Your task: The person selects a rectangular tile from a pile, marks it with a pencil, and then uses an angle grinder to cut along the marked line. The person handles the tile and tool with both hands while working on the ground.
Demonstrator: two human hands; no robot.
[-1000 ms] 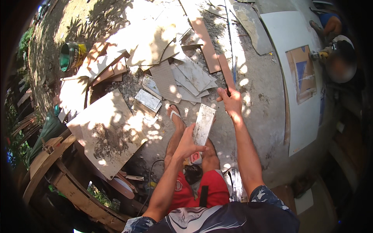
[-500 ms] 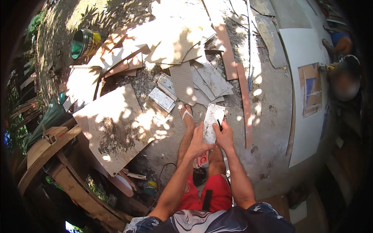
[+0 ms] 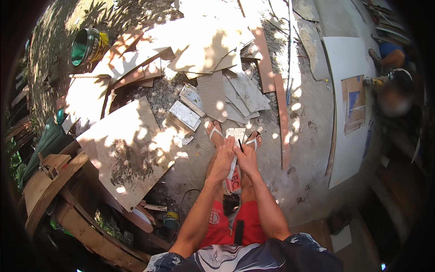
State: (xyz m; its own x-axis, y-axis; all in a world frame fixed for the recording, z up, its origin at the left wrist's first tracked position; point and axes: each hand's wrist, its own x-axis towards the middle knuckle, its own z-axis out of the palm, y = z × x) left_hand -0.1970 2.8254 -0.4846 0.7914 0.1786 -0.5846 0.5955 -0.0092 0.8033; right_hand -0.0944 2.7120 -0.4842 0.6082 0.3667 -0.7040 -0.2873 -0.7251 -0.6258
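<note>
White piece: the white piece [image 3: 235, 133] is between my two hands, above the ground from where I look, its far end showing past my fingers and between my sandalled feet [image 3: 255, 139].
Left hand: my left hand [image 3: 223, 160] lies over the piece's left side, fingers straight and close together; I cannot tell whether it grips underneath.
Right hand: my right hand [image 3: 247, 161] is curled round a thin black stick [image 3: 240, 145], close against the piece's right side.
Just changed: a second ago my right hand was well out by the brown strip [image 3: 282, 122]; now it is beside the left, and my left hand covers more of the white face. To my judgement, this brings stick and piece within reach of each other.
Piece's surface: flat, straight-edged, oblong, with dark specks.
Brown strip's shape: long, narrow and flat, lying on rough grey concrete [image 3: 290, 195].
Sheets ahead: a ribbed, cardboard-like sheet [image 3: 213, 97] beside thin grey sheets [image 3: 247, 93], fanned out and dusty.
Stained board: a broad, square-cornered board [image 3: 106, 136] on my left, blotched dark in the middle.
White panel: a large smooth panel [image 3: 333, 90] on my right, a brown rectangle [image 3: 353, 88] on it, a co-worker [image 3: 392, 111] beside.
</note>
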